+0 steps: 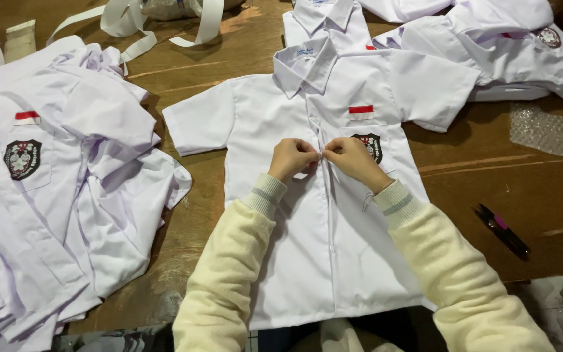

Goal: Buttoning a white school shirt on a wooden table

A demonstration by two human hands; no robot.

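On the brown table [490, 176], spread flat, front up: white shirt [307, 234]. At its placket, just below the collar, left hand [291, 158] and right hand [353, 160], fingertips touching, both pinched shut on the cloth. To the left, heaped shirts [53, 195]; right, black pen [502, 229].

One flat shirt [327, 195], two hands, one pen [503, 229], one bubble wrap sheet [550, 132]

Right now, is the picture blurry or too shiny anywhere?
Head view: the left hand, right hand and white shirt look sharp and evenly lit; soft shadows fall on the brown table beside the sleeves; the shirt pile looks faintly purple; the near sleeves at the bottom edge are slightly soft.
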